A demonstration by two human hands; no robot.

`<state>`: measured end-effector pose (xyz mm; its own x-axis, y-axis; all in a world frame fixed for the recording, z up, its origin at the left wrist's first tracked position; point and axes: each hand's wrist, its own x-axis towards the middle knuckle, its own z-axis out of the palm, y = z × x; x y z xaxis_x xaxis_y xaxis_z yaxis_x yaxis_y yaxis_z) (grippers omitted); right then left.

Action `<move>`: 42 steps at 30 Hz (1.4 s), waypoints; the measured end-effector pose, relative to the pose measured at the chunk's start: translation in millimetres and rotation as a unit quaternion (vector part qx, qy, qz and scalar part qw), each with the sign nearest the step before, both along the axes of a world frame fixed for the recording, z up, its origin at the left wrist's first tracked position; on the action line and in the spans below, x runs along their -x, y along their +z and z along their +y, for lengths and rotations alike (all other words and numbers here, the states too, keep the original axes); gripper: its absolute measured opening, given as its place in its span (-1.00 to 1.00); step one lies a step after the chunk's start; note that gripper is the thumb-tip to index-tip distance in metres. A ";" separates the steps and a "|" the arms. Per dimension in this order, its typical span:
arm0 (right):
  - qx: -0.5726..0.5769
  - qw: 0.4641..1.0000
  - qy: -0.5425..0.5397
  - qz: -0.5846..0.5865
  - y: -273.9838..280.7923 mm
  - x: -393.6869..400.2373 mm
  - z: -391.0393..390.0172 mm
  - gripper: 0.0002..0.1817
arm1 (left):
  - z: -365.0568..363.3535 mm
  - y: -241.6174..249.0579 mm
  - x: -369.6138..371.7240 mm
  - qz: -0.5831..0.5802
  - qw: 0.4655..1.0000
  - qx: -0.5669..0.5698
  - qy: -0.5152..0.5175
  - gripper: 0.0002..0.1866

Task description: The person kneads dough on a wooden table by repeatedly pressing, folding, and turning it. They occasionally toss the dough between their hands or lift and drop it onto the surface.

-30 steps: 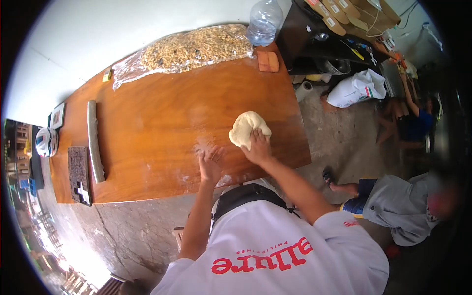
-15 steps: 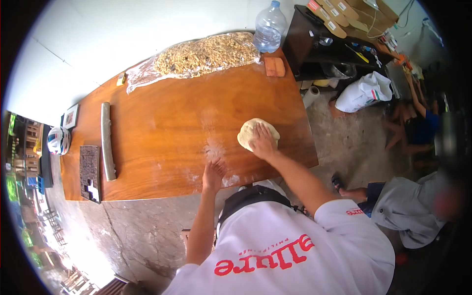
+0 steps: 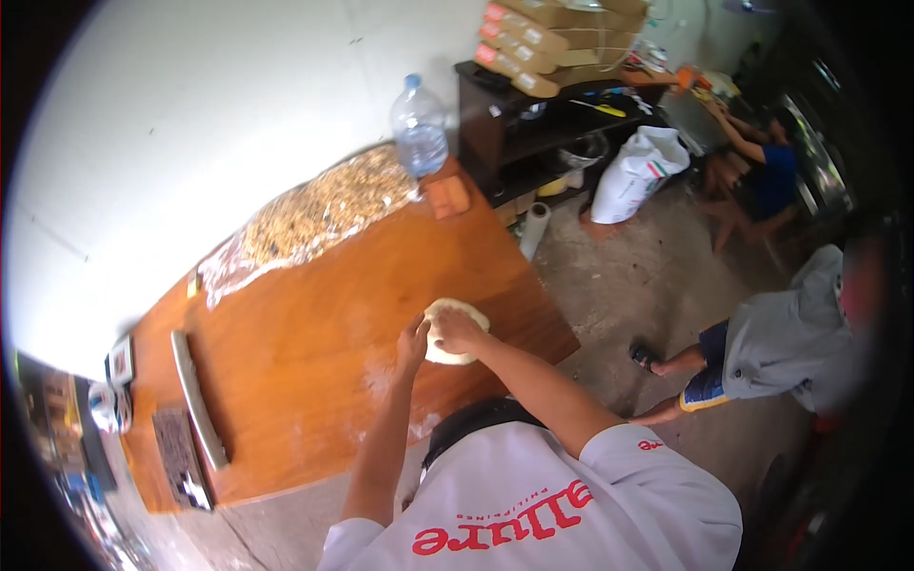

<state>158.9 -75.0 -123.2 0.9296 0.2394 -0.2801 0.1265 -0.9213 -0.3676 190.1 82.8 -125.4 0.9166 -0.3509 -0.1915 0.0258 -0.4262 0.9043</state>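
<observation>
A round, pale lump of dough (image 3: 447, 356) lies on the wooden table, close to the edge on my side. Flat on top of it rests my right hand (image 3: 461, 331), its palm and fingers pressed to the surface. My left hand (image 3: 412, 341) is at the dough's left edge, fingers stretched out and holding nothing. White flour (image 3: 378, 379) is smeared over the wood just left of the dough.
Along the back of the wooden table (image 3: 314, 314) are a plastic bag of golden crumbly pieces (image 3: 328, 205), a large water bottle (image 3: 420, 133) and an orange block (image 3: 447, 195). A long roll (image 3: 198, 400) and a dark board (image 3: 179, 457) lie left. One person (image 3: 785, 333) stands right; another sits behind.
My left hand has moved right, from the floury wood to the dough's edge. The right hand stays on the dough. The whole view has turned and shifted.
</observation>
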 end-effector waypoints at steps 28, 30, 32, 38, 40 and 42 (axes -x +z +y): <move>0.159 0.933 0.063 0.318 25.0 -20.9 -29.4 0.25 | -64.5 5.9 -23.0 0.032 0.863 -0.326 -0.385 -0.28; 0.142 0.957 0.042 0.250 29.1 -6.6 -29.0 0.27 | -66.2 4.1 -20.2 0.063 0.893 -0.301 -0.328 -0.27; 0.125 0.974 0.024 0.186 24.1 18.8 -33.6 0.29 | -61.4 -9.6 -10.0 0.011 0.915 -0.286 -0.284 -0.23; -0.002 1.000 0.026 0.017 6.4 53.5 -55.3 0.02 | -43.5 -23.4 50.2 -0.139 0.935 -0.250 -0.211 -0.18; 0.003 1.000 0.009 0.004 3.5 61.7 -52.0 0.01 | -45.7 -20.5 56.1 -0.156 0.942 -0.238 -0.179 -0.21; 0.002 1.000 0.003 -0.013 0.4 64.3 -45.9 0.00 | -43.5 -16.5 57.1 -0.151 0.946 -0.225 -0.179 -0.23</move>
